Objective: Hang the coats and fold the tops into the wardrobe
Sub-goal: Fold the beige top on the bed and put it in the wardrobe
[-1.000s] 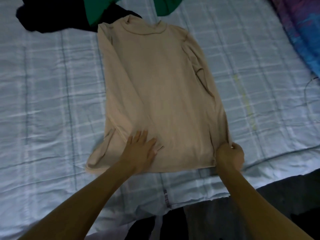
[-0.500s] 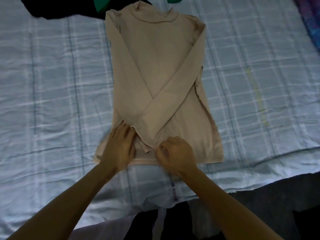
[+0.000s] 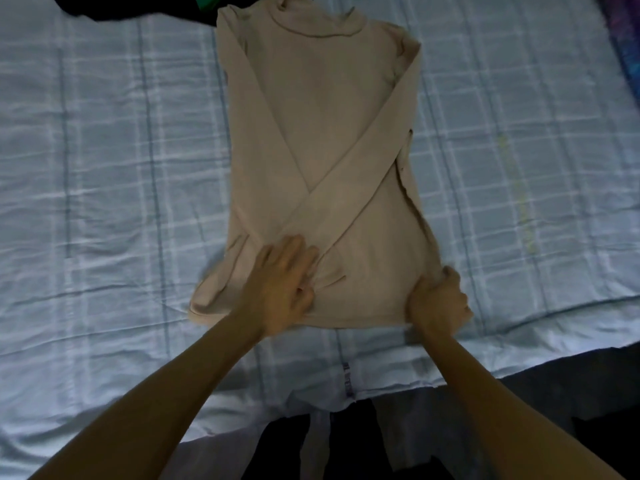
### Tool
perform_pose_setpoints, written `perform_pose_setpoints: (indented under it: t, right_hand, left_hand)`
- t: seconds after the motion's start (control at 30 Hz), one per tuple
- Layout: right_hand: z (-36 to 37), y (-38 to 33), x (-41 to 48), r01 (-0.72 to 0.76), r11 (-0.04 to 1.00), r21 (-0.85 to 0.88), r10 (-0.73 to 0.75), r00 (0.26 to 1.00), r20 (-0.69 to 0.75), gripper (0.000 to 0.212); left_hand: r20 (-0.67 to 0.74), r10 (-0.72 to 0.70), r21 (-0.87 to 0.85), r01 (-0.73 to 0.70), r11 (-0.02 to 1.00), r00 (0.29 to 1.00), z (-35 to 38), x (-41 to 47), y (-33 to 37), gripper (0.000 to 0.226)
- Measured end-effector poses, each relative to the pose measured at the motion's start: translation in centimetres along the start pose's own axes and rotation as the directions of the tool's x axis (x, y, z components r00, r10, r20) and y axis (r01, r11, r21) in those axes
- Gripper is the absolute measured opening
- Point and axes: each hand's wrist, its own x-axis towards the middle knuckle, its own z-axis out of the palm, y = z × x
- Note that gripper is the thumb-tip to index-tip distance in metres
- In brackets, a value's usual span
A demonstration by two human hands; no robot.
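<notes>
Now the beige long-sleeved knit top [image 3: 322, 140] is pressed flat by the left hand [image 3: 282, 289]; its hem corner is clenched by the right hand [image 3: 438, 301]. Crossed sleeves could be dislodged if tugged.

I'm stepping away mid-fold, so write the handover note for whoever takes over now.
Left hand: flat, pressing the sleeve cuffs near the hem.
Right hand: fingers curled, gripping the hem's right corner.
Beige top: flat on the checked bed sheet, both sleeves crossed over the body.
Done: sleeves folded in.
Left: fold the body, put it away. Dark and green garments wait beyond the collar.
</notes>
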Motion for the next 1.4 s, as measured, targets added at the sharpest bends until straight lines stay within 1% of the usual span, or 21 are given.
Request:
perform_pose_setpoints:
  t: [0.07, 0.17, 0.23, 0.3, 0.33, 0.4, 0.5, 0.57, 0.63, 0.7, 0.77, 0.83, 0.9, 0.93, 0.97, 1.03, 1.1, 1.17, 1.23, 1.3, 1.4]
  right_hand:
    - [-1.3, -0.9, -0.1, 0.018, 0.983, 0.182, -0.009, 0.999, -0.049, 0.034]
    - [-2.5, -3.4, -2.8, 0.315, 0.903, 0.292, -0.260, 0.942, -0.211, 0.037]
    - [-1.8, -4.7, -5.8, 0.570, 0.781, 0.255, -0.555, 0.821, -0.134, 0.031]
    - [0.0, -5.3, -8.6, 0.763, 0.623, 0.173, -0.779, 0.625, 0.047, 0.023]
    - [1.0, -5.4, -9.6, 0.818, 0.557, 0.145, -0.830, 0.544, 0.121, 0.026]
    - [2.3, -5.1, -10.6, 0.854, 0.505, 0.125, -0.858, 0.480, 0.183, 0.033]
    - [3.0, -4.2, -10.0, 0.827, 0.517, 0.219, -0.856, 0.498, 0.141, 0.023]
    - [2.8, -3.7, -9.4, 0.793, 0.528, 0.304, -0.848, 0.509, 0.146, 0.012]
    - [2.3, -3.7, -8.9, 0.727, 0.565, 0.390, -0.822, 0.537, 0.189, 0.010]
    - [1.9, -4.1, -9.0, 0.694, 0.598, 0.401, -0.796, 0.572, 0.199, 0.012]
    - [2.0, -4.5, -8.9, 0.686, 0.620, 0.381, -0.780, 0.591, 0.205, 0.018]
    - [2.3, -4.7, -8.8, 0.677, 0.633, 0.376, -0.770, 0.602, 0.212, 0.025]
    - [2.6, -4.8, -8.8, 0.673, 0.636, 0.379, -0.765, 0.617, 0.188, 0.022]
    - [2.6, -4.8, -8.9, 0.673, 0.632, 0.385, -0.764, 0.625, 0.161, 0.020]
    - [2.6, -4.7, -9.1, 0.668, 0.631, 0.394, -0.759, 0.638, 0.133, 0.019]
    - [2.5, -4.3, -9.4, 0.642, 0.638, 0.424, -0.740, 0.664, 0.108, 0.019]
    - [2.4, -3.2, -9.4, 0.650, 0.612, 0.451, -0.765, 0.631, 0.129, 0.021]
    - [2.4, -2.0, -9.3, 0.696, 0.557, 0.453, -0.815, 0.562, 0.139, 0.026]
    - [2.3, -1.5, -9.1, 0.705, 0.531, 0.470, -0.838, 0.521, 0.164, 0.029]
    - [2.4, -1.2, -8.8, 0.715, 0.514, 0.474, -0.850, 0.498, 0.170, 0.027]
    - [2.8, -1.3, -8.6, 0.665, 0.556, 0.499, -0.818, 0.546, 0.183, 0.014]
  left_hand:
    - [0.108, -0.027, 0.022, 0.024, 0.999, 0.994, 0.6, 0.9, 1.2, 0.066]
    - [0.169, -0.081, -0.004, 0.082, 0.997, 0.982, 1.4, 1.3, 1.8, 0.074]
    - [0.158, -0.030, 0.002, 0.030, 1.000, 0.987, 1.4, 0.7, 1.3, 0.066]
    - [0.093, 0.035, 0.024, -0.037, 0.999, 0.995, 1.4, -0.2, -0.2, 0.054]
    - [0.050, 0.046, 0.032, -0.048, 0.998, 0.998, 1.3, -0.9, -1.0, 0.049]
    - [-0.076, 0.015, 0.015, -0.014, 1.000, 0.997, 0.8, -2.1, -2.6, 0.040]
    - [-0.257, -0.147, -0.033, 0.143, 0.989, 0.955, 0.0, -3.9, -4.0, 0.030]
    - [-0.309, -0.320, -0.133, 0.292, 0.947, 0.896, 0.0, -4.9, -4.9, 0.033]
    - [-0.260, -0.509, -0.217, 0.464, 0.859, 0.821, 0.9, -5.7, -5.9, 0.047]
    - [-0.167, -0.611, -0.265, 0.562, 0.783, 0.773, 1.4, -6.1, -6.4, 0.050]
    - [-0.112, -0.655, -0.369, 0.580, 0.726, 0.748, 1.2, -5.9, -6.3, 0.039]
    - [-0.100, -0.670, -0.539, 0.526, 0.658, 0.736, 0.1, -5.3, -5.8, 0.017]
    - [-0.237, -0.710, -0.667, 0.420, 0.615, 0.664, -1.8, -4.3, -4.7, 0.012]
    - [-0.328, -0.694, -0.696, 0.334, 0.636, 0.641, -2.7, -3.8, -3.7, 0.012]
    - [-0.397, -0.637, -0.679, 0.255, 0.688, 0.661, -3.4, -3.1, -2.6, 0.012]
    - [-0.447, -0.387, -0.549, 0.094, 0.830, 0.807, -3.9, -2.1, 0.3, 0.018]
    - [-0.416, -0.036, -0.361, -0.129, 0.924, 0.909, -2.3, -1.6, 2.6, 0.019]
    - [-0.316, 0.171, -0.195, -0.240, 0.951, 0.933, 0.3, -1.7, 3.5, 0.020]
    - [-0.181, 0.185, -0.152, -0.214, 0.965, 0.966, 2.7, -2.3, 3.0, 0.025]
    - [-0.053, 0.177, -0.085, -0.181, 0.980, 0.983, 4.1, -2.9, 2.1, 0.042]
    - [0.078, 0.259, 0.041, -0.262, 0.964, 0.963, 4.0, -3.2, 0.8, 0.068]
